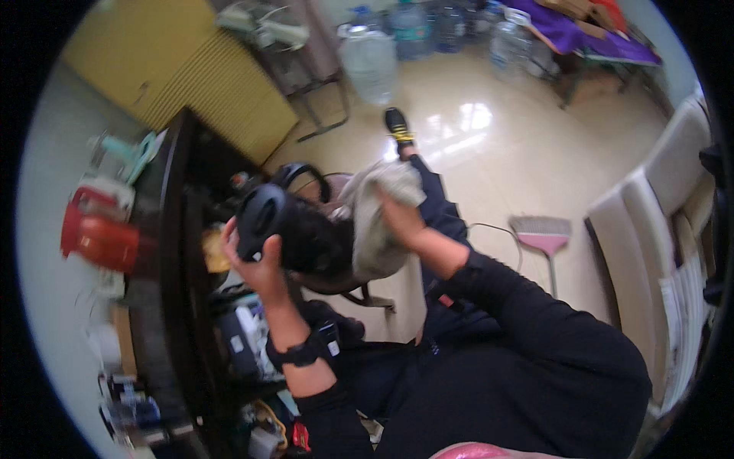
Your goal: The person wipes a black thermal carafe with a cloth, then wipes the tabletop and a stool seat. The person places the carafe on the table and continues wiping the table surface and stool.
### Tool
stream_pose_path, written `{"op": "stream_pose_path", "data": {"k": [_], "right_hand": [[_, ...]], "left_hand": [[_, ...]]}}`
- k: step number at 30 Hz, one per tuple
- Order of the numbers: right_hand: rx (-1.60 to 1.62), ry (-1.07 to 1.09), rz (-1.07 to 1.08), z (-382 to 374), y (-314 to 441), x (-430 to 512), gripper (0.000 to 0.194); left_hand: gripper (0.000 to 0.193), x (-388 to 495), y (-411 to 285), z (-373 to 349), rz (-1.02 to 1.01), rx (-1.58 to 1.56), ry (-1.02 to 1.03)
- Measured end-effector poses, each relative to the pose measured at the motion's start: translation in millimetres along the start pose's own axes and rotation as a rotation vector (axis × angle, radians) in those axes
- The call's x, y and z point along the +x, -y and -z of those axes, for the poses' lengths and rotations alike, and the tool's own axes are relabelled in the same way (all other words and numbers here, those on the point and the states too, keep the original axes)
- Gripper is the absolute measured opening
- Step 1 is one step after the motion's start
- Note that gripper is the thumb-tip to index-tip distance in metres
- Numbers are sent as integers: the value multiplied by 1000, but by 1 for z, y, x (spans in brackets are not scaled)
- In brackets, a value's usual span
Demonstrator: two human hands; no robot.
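Note:
My left hand (pixel 261 264) grips a black plastic object (pixel 264 215) with a rounded, slotted end, fingers on one side and thumb on the other; what it is exactly I cannot tell. Bunched in my right hand (pixel 401 221) is a light grey-beige cloth (pixel 375 252), which hangs down beside dark, blurred items. Between the two hands lies a dark mass (pixel 324 241), above what looks like a round stool or chair seat. A curved black band (pixel 312 172) stands just beyond it.
A dark wooden cabinet (pixel 175 229) with crowded shelves runs along the left, bearing a red-orange jug (pixel 109 244). On the floor to the right lies a pink broom (pixel 545 238), with a thin cable near it. Large plastic water bottles (pixel 370 63) and a fan (pixel 264 28) stand at the back.

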State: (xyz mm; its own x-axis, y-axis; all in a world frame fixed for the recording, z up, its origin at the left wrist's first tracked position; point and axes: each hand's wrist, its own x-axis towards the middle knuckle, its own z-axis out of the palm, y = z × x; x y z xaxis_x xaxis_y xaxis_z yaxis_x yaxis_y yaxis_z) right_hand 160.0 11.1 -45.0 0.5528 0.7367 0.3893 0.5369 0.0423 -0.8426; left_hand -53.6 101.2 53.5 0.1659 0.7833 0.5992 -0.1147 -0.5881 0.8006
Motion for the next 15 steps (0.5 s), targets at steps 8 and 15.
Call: {"op": "stream_pose_path", "data": {"k": [8,15], "right_hand": [[435,349,-210,3,41,72,66],[641,316,-144,23,37,26,49]], "left_hand": [[104,7,-14,-1,116,-234,112],[104,26,8,6,167,-440,203]]}}
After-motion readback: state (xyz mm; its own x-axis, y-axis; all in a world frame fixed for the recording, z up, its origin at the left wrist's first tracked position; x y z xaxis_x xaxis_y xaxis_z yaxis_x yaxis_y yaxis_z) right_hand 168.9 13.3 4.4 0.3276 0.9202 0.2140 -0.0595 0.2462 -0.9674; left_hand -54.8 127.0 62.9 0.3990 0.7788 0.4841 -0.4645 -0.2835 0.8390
